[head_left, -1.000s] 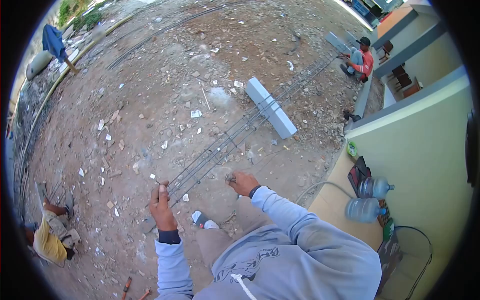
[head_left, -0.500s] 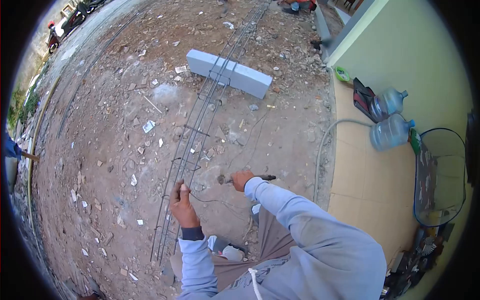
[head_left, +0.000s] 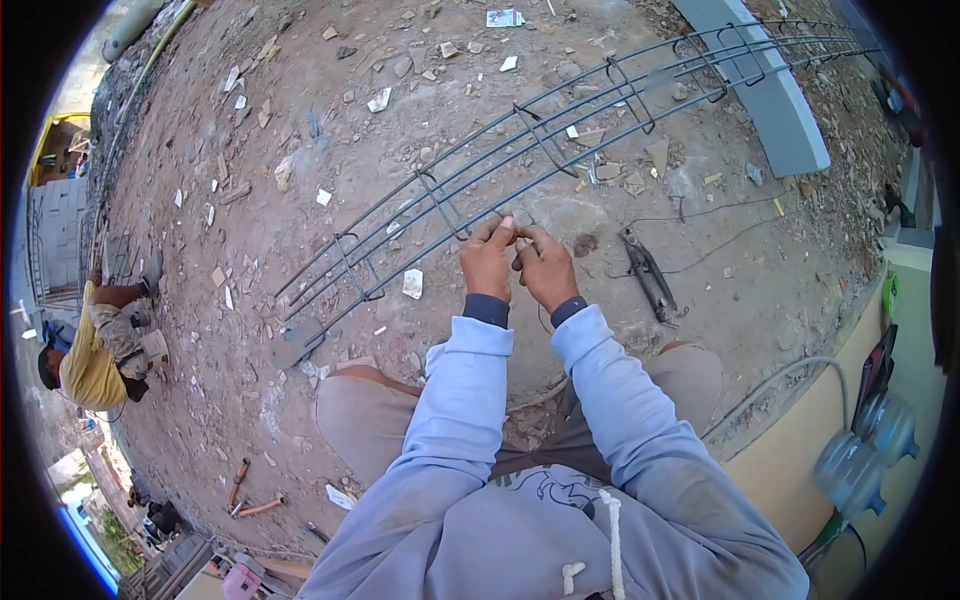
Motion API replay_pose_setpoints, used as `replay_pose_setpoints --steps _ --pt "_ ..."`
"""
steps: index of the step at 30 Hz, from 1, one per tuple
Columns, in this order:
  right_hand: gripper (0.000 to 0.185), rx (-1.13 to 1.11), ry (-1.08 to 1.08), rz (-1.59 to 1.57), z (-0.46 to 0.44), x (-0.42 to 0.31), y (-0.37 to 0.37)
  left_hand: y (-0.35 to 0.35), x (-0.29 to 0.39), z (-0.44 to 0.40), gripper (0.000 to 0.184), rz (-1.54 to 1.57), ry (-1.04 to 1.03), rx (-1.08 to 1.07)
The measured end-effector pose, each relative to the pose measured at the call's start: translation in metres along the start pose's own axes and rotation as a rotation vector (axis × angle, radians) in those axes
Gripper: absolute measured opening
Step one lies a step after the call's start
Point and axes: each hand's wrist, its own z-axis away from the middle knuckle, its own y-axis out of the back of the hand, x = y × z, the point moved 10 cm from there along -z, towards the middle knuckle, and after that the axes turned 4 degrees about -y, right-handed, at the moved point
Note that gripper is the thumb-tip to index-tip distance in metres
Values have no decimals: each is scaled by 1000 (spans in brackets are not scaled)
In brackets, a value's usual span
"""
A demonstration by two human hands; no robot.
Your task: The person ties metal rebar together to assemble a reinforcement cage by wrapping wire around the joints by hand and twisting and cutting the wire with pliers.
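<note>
My left hand (head_left: 487,264) and my right hand (head_left: 547,266) are close together, fingers pinched, beside the near bar of a long rebar cage (head_left: 540,135). Between the fingertips seems to be a thin wire; a loose dark strand hangs by my right wrist, and the rest is hidden by the fingers. The left fingertips are at the near bar, close to one of the square stirrups. A pair of dark pincers (head_left: 650,278) lies on the ground to the right of my right hand. Near the pincers a thin loose wire (head_left: 720,258) trails over the dirt.
The cage's far part rests across a grey block (head_left: 765,110). Broken tile pieces (head_left: 412,284) litter the dirt. A person in a yellow shirt (head_left: 88,345) crouches at left. Orange-handled cutters (head_left: 240,488) lie lower left. Water jugs (head_left: 850,470) and a hose (head_left: 780,370) are at right.
The pincers have left my right hand and lie on the ground. My right hand has come over to meet my left at the cage. The view has turned left.
</note>
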Motion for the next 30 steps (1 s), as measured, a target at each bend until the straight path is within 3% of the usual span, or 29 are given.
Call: replay_pose_setpoints --steps 5,8,11,13,18,23,30 --pt "16 121 -97 -124 9 73 -37 66 29 -15 33 -433 -234 205" --pt "17 145 -217 -75 -5 117 -53 92 74 -13 41 -1069 -517 436" --pt "19 131 -329 -112 -10 132 -61 68 70 -14 38 -1291 -298 286" --pt "23 97 -333 -146 -17 129 -62 64 51 -22 41 -1369 -345 236" --pt "32 -55 -251 -218 -43 108 -80 63 39 -26 39 -1319 -520 102" --pt "26 -86 -71 -215 -54 69 -97 69 38 -26 34 -1168 -648 -10" --pt "18 94 247 15 -43 29 -91 73 49 -23 30 -1085 -522 -32"
